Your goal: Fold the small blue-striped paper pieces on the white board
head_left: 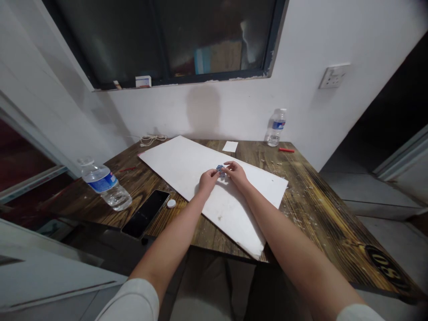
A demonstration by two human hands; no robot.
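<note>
A small blue-and-white patterned piece (220, 168), too small to name, is held just above a white board (180, 156). My left hand (207, 182) pinches its near left side between thumb and fingers. From the right, my right hand (238, 174) closes thumb and fingertips on the same piece, its index finger arched over. Part of the piece is hidden by the fingers. The board lies at a slant on the dark wooden table (310, 200), under both wrists.
Left of the board are a water bottle (104, 183), a phone (146, 213) and a white cap (171, 203). Behind it lie a cable (153, 140) and a white paper square (230, 146). Another bottle (277, 128) and a red stick-like item (286, 150) are at the back right.
</note>
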